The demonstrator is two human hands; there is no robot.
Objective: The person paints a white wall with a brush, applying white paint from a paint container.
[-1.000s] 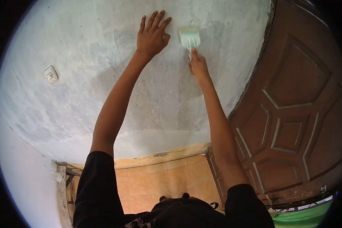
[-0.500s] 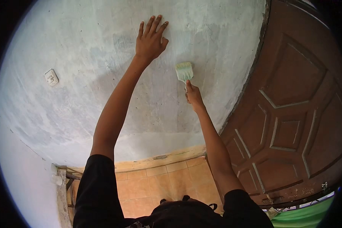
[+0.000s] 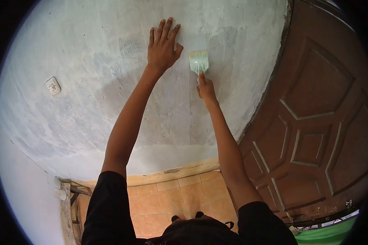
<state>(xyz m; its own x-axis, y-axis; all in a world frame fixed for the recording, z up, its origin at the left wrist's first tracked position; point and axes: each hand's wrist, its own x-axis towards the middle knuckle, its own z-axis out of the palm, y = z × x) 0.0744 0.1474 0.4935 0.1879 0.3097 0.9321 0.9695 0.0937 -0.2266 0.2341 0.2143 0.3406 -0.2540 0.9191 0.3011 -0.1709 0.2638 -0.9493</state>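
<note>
My left hand (image 3: 161,50) lies against the pale, patchy wall (image 3: 159,110) with its fingers spread and nothing in it. To its right, my right hand (image 3: 206,88) is closed round the handle of a wide paintbrush (image 3: 199,62). The brush points up, its pale yellowish bristles at the wall. Whitish paint covers much of the brush head. Darker grey, damp-looking patches show on the wall around both hands.
A white wall socket (image 3: 53,86) is at the left. At the right stands a brown panelled door (image 3: 310,139). Orange floor tiles (image 3: 171,202) lie below, with a wooden frame (image 3: 67,208) at lower left and green cloth (image 3: 329,233) at lower right.
My right hand has moved up the wall with the paintbrush. My left hand stays spread at nearly the same place on the wall.
</note>
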